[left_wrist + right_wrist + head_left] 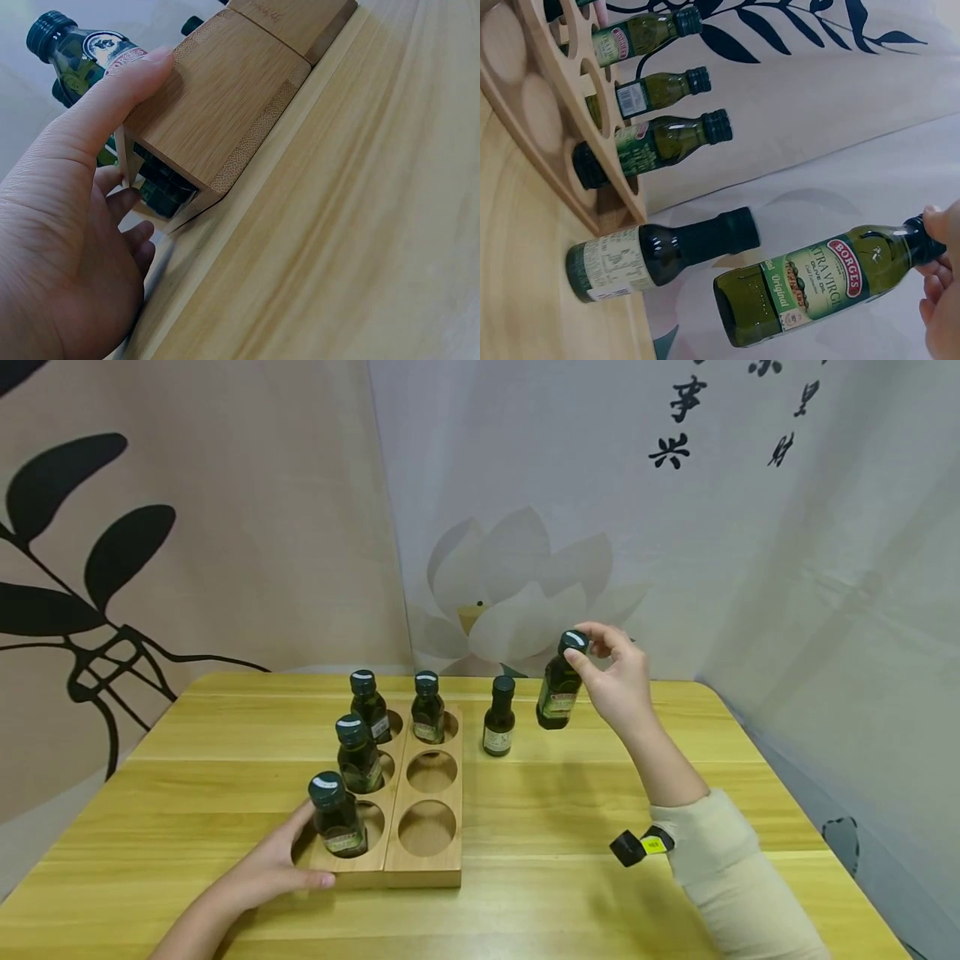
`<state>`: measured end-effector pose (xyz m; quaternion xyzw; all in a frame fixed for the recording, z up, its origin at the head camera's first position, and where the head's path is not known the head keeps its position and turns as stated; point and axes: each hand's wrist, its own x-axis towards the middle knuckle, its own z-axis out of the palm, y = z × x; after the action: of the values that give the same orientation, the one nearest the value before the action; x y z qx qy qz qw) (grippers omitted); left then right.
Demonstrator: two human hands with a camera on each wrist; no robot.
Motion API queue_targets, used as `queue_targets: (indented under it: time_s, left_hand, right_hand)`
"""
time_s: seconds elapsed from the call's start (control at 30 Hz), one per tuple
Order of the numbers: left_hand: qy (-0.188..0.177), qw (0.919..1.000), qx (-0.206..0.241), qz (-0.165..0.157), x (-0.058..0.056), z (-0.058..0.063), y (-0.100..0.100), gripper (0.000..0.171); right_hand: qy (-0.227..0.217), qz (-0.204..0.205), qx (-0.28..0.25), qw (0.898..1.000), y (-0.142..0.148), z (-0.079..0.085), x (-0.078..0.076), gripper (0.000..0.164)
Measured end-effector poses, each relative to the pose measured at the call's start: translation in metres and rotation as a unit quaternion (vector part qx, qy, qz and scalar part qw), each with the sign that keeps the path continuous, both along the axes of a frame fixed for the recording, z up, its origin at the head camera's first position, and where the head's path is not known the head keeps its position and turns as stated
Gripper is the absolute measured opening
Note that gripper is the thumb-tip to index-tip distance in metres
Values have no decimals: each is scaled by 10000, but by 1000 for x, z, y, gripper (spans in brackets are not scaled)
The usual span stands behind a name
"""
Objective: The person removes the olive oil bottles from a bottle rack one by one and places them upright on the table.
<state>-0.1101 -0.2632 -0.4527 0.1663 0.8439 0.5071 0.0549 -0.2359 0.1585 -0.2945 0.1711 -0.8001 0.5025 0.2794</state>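
Observation:
My right hand [618, 681] pinches the dark cap of a green-glass olive oil bottle [558, 693] between thumb and fingers. That bottle hangs above the table, slightly tilted; its green label shows in the right wrist view. A slimmer dark bottle [498, 727] with a pale label stands on the table to its left. My left hand [270, 864] grips the near left corner of a wooden bottle rack [423, 878], thumb on the front face, fingers by the side. Three bottles stand in the rack's left column, including a near one [341, 827]; one more bottle [428, 710] stands in its right column's back hole.
Two round holes, the middle one [432, 772] and the near one [427, 828], show in the rack's right column. The wooden table [547, 893] ends at a printed cloth backdrop [300, 527]. A small black camera [628, 848] sits at my right wrist.

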Motion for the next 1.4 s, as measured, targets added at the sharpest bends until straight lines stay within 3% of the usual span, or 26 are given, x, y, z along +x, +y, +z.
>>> queue_targets:
  time_s: [0.27, 0.7, 1.13, 1.4]
  left_hand:
    - [-85, 10000, 0, -40, 0, 1, 1, 107]
    - [-59, 10000, -26, -65, 1, -1, 0, 108]
    - [-31, 9999, -81, -58, 2, -1, -1, 108]
    - [50, 9999, -16, -110, 0, -1, -1, 109]
  right_hand:
    - [-321, -129, -18, 9994, -1, -25, -11, 25]
    - [-361, -266, 36, 9990, -3, -61, -22, 25]
    - [-411, -263, 3, 9988, -6, -86, -28, 24]
    - [-668, -278, -63, 9974, -6, -97, -29, 28]
